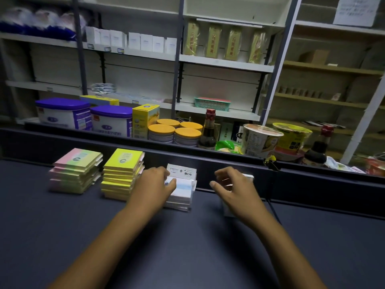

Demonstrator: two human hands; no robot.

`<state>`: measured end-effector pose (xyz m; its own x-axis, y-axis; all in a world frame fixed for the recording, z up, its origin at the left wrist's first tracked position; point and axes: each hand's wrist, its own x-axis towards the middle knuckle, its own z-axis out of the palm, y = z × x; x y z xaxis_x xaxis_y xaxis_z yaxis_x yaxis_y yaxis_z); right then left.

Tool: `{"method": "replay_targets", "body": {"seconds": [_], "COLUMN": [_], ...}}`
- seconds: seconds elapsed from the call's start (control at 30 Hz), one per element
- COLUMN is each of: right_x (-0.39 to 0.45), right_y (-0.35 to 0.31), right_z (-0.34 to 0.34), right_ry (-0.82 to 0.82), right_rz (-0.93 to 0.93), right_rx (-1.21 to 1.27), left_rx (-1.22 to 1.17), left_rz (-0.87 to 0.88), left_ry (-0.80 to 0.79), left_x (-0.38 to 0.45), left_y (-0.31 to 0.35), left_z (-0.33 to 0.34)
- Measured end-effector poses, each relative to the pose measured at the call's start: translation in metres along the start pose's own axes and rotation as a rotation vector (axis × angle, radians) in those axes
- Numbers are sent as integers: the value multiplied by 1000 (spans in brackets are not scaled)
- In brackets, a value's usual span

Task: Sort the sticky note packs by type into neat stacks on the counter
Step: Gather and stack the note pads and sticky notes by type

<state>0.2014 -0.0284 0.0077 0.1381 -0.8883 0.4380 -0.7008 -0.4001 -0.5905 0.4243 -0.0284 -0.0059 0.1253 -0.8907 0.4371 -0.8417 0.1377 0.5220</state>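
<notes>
Three stacks of sticky note packs stand along the back rail of the dark counter: a pink-and-green stack at the left, a yellow stack beside it, and a white stack in the middle. My left hand grips the left side of the white stack's top pack, thumb on its top. My right hand curls over a clear-wrapped pack further right, which it mostly hides. More of that pile shows under the wrist.
A raised dark rail borders the counter's far edge. Behind it stand purple-lidded tubs, a yellow box, orange-lidded tins, sauce bottles, noodle cups and shelving. A black cable runs down at the right.
</notes>
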Motion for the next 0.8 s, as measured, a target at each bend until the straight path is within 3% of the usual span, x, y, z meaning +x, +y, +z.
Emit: {"method": "replay_targets", "body": {"seconds": [0.2, 0.43, 0.57, 0.7, 0.8], "right_x": [10, 23, 20, 18, 19], "right_y": [-20, -14, -12, -9, -6], "right_z": [60, 86, 88, 84, 80], "right_ry": [-131, -105, -22, 103, 120], "right_rz": [247, 377, 360, 258, 146], "right_rx": [-60, 20, 87, 276, 198], "left_rx": [116, -166, -223, -453, -465], "left_rz": [-80, -106, -103, -48, 46], "left_ry": [-174, -132, -65, 4, -11], "left_x": [3, 12, 13, 19, 22], "left_y": [-22, -35, -38, -36, -36], "left_z": [12, 25, 29, 29, 35]}}
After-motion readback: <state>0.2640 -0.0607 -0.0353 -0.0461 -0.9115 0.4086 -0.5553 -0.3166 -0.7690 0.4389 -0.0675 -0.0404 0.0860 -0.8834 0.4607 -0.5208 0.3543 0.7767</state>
